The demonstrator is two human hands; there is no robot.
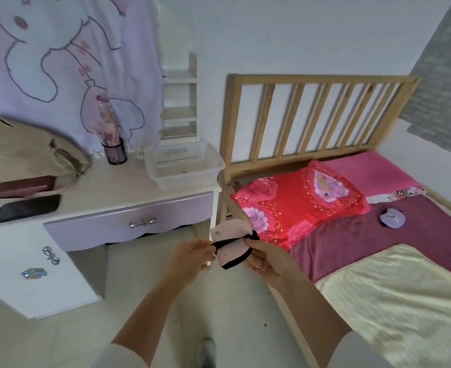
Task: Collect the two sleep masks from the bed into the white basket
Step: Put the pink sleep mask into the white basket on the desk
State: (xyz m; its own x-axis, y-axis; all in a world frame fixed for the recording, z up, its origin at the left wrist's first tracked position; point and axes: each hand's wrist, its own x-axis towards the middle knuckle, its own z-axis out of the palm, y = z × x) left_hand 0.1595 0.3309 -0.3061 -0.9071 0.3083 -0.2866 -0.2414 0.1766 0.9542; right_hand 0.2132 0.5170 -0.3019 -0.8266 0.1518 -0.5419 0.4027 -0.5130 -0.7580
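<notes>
A pale pink sleep mask with a black strap is held folded in front of me, over the floor between desk and bed. My right hand grips its right side. My left hand pinches the black strap at its left. A second, purple sleep mask lies on the dark pink blanket of the bed, right of the red pillow. The white basket stands on the right end of the desk, beside the bed's headboard.
The desk also carries a beige bag, a dark phone and a pen cup. A wooden slatted headboard rises behind the pillows. A pale yellow cover lies on the near part of the bed.
</notes>
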